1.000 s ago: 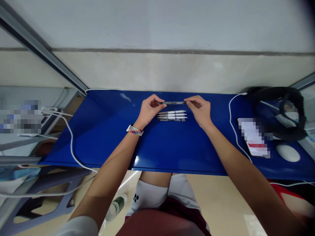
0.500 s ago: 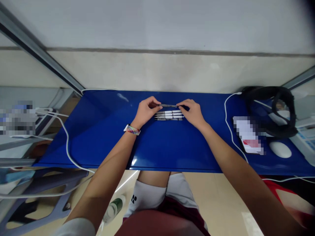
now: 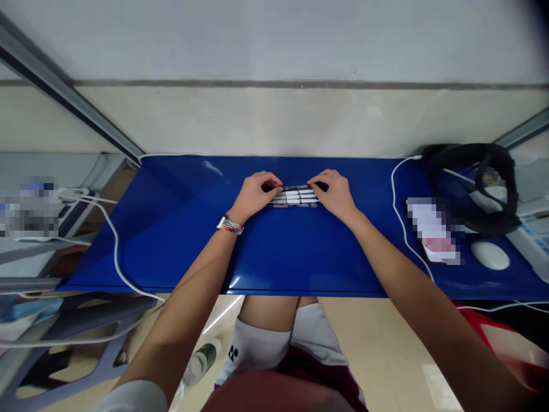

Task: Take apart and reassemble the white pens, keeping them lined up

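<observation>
Against a pale wall (image 3: 274,51) runs a long blue desk (image 3: 274,252), seen from above by a seated person whose two bare forearms reach forward across it. At its right end lie a coil of black straps (image 3: 472,177), a white cable (image 3: 401,212), a blurred card (image 3: 431,229) and a white mouse (image 3: 489,255). Off its left end a second white cable (image 3: 114,252) loops down past a grey stool (image 3: 72,337), and a bottle (image 3: 199,361) lies on the floor below. Near the far middle of the desk, a small row of pens (image 3: 295,198) lies flat, side by side and touching, all pointing left to right. One dark pen (image 3: 295,187) sits at the far edge of that row, just touching or just above it; which one cannot be told. The left hand (image 3: 254,195), with a coloured band (image 3: 230,225) on its wrist, pinches the dark pen's left end with curled fingertips. The right hand (image 3: 335,194) pinches the right end the same way. Both hands are closed lightly around the pen's tips, fingers bent, palms down. Judging from this, the step in hand is laying the dark pen down alongside the others. The next move seems to call for easing both pinches open evenly, so the pen settles parallel and does not roll or nudge the row.
</observation>
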The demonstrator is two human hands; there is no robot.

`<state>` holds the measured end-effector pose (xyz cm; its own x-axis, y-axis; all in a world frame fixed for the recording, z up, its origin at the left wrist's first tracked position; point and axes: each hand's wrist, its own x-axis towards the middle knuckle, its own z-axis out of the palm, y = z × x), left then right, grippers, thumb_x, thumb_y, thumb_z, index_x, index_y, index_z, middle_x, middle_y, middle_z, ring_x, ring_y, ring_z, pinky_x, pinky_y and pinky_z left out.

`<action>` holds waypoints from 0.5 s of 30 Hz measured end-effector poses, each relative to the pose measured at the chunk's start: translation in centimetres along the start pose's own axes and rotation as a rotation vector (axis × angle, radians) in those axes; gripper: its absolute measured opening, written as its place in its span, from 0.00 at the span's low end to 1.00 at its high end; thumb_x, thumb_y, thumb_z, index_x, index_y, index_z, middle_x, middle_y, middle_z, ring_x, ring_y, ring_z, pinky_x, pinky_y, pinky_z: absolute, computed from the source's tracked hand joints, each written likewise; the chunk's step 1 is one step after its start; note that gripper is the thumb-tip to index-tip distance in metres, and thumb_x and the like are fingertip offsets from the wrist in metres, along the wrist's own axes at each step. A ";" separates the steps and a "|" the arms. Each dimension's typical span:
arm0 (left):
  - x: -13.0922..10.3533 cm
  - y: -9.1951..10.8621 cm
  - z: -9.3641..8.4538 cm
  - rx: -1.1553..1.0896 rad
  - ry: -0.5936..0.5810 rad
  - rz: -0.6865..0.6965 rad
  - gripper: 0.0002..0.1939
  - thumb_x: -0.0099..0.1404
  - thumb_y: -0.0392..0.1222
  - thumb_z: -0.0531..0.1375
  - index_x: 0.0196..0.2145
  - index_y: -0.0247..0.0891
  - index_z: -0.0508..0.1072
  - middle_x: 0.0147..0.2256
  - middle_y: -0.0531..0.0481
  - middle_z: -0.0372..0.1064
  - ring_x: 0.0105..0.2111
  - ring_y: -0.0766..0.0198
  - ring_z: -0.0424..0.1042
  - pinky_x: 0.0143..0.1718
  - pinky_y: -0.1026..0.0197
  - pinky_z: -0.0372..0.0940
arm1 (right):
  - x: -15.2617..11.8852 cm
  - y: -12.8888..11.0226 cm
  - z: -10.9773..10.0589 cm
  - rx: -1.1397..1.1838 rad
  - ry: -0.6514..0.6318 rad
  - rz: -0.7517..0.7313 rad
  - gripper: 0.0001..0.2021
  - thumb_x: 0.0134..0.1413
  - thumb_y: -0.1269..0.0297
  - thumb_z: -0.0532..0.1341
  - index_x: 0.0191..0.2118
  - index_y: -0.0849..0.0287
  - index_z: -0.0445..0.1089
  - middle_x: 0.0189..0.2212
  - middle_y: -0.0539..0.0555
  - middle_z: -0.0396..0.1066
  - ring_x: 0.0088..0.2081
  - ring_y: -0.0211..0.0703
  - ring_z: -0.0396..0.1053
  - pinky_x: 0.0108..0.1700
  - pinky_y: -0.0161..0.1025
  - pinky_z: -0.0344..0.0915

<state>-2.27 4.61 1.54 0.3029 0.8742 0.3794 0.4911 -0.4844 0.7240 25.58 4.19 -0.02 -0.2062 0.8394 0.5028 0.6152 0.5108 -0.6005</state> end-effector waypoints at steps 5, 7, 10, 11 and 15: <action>0.1 -0.1 0.1 -0.020 0.018 0.018 0.04 0.68 0.40 0.67 0.38 0.44 0.84 0.38 0.47 0.82 0.42 0.54 0.77 0.50 0.50 0.70 | -0.1 -0.4 0.0 0.015 0.017 -0.007 0.10 0.65 0.70 0.64 0.39 0.49 0.84 0.39 0.54 0.83 0.46 0.57 0.77 0.56 0.61 0.74; 0.1 -0.1 0.3 -0.071 0.061 -0.007 0.04 0.69 0.41 0.67 0.38 0.44 0.84 0.39 0.47 0.82 0.42 0.54 0.76 0.51 0.50 0.69 | -0.1 -0.5 -0.1 0.020 0.025 0.004 0.11 0.65 0.70 0.63 0.40 0.49 0.84 0.40 0.54 0.83 0.46 0.57 0.78 0.57 0.62 0.75; 0.1 0.3 0.7 -0.228 0.121 -0.091 0.07 0.71 0.46 0.66 0.41 0.43 0.83 0.43 0.46 0.82 0.44 0.54 0.77 0.53 0.51 0.70 | 0.0 -0.6 0.0 0.071 0.077 0.044 0.10 0.66 0.67 0.64 0.41 0.49 0.84 0.41 0.55 0.83 0.47 0.57 0.79 0.57 0.61 0.76; 0.1 0.5 0.8 -0.287 0.126 -0.113 0.08 0.72 0.48 0.66 0.42 0.43 0.83 0.45 0.46 0.82 0.46 0.54 0.78 0.54 0.51 0.69 | 0.0 -0.5 0.1 0.101 0.101 0.070 0.10 0.66 0.66 0.64 0.42 0.49 0.85 0.42 0.56 0.83 0.47 0.56 0.80 0.56 0.59 0.77; 0.1 0.9 1.6 -0.459 0.119 -0.141 0.12 0.74 0.53 0.64 0.48 0.45 0.83 0.51 0.47 0.81 0.57 0.52 0.76 0.63 0.51 0.66 | 0.0 -0.3 1.2 0.282 0.163 0.232 0.12 0.67 0.63 0.62 0.47 0.49 0.84 0.48 0.55 0.84 0.50 0.54 0.81 0.58 0.56 0.78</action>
<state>-0.53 4.21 1.33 0.1509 0.9407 0.3037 0.1016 -0.3203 0.9418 24.49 4.24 -0.54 0.0509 0.9096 0.4123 0.3939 0.3611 -0.8453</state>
